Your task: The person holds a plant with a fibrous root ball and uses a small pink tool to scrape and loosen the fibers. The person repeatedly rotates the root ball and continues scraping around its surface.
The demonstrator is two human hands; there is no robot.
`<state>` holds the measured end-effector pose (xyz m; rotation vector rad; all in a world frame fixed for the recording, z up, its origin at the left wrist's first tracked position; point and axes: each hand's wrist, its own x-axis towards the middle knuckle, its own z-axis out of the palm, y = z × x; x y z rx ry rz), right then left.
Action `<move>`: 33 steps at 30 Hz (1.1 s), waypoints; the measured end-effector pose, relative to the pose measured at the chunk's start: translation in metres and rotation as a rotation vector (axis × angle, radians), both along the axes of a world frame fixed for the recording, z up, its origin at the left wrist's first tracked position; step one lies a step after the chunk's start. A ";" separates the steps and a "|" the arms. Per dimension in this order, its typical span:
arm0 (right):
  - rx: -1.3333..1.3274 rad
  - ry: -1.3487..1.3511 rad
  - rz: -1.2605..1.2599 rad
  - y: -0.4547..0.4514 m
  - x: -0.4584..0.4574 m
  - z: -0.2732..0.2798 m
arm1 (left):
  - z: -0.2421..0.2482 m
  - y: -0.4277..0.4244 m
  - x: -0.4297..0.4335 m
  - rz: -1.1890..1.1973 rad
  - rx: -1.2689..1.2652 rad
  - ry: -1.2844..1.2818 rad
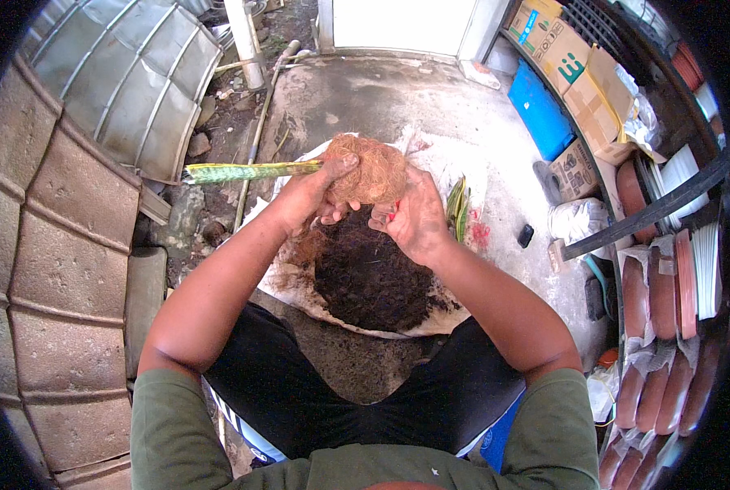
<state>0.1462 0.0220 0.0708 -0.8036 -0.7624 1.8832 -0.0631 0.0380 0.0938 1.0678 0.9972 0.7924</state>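
Observation:
A ball of brown coconut fibre is held up between both hands. My left hand grips its left side, thumb on top and fingers beneath. From that side a long green leaf with yellow edges points left, as on a snake plant. At the ball's lower right is my right hand, its fingers curled on something small and red that they mostly hide. Under the hands dark soil lies on a white sack. More yellow-edged leaves lie right of my right hand.
Red string scraps and a small black object lie to the right. Further right are cardboard boxes, a blue container and stacked brown pots. A tiled surface and a ribbed sheet stand on the left.

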 end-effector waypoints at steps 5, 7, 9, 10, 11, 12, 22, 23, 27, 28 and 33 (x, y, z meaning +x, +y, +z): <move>-0.001 0.050 0.038 0.004 -0.001 -0.004 | -0.009 -0.002 0.009 0.139 -0.065 -0.283; -0.026 0.174 0.094 0.007 0.001 -0.020 | -0.009 -0.002 0.011 0.167 -0.067 -0.359; -0.040 0.324 0.204 0.004 0.002 -0.033 | -0.012 0.001 0.011 0.180 -0.060 -0.406; -0.037 0.324 0.175 0.000 -0.001 -0.036 | -0.013 0.003 0.011 0.201 -0.074 -0.406; -0.035 0.324 0.147 -0.006 -0.007 -0.041 | -0.014 0.006 0.011 0.222 -0.087 -0.407; -0.031 0.323 0.116 -0.011 -0.013 -0.043 | -0.014 0.008 0.012 0.242 -0.100 -0.409; 0.744 -0.934 0.091 -0.035 -0.019 0.006 | -0.031 0.014 0.004 0.279 -0.041 -0.270; 0.824 -0.941 0.068 -0.034 -0.017 0.007 | -0.032 0.013 0.007 0.294 -0.011 -0.250; 1.058 -0.923 -0.012 -0.032 -0.012 0.012 | -0.029 0.011 0.010 0.253 0.004 -0.067; 1.092 -0.912 -0.031 -0.031 -0.011 0.014 | -0.027 0.009 0.013 0.260 0.041 -0.006; 1.083 -1.007 0.043 -0.027 -0.001 0.031 | -0.028 0.007 0.016 0.237 0.025 0.176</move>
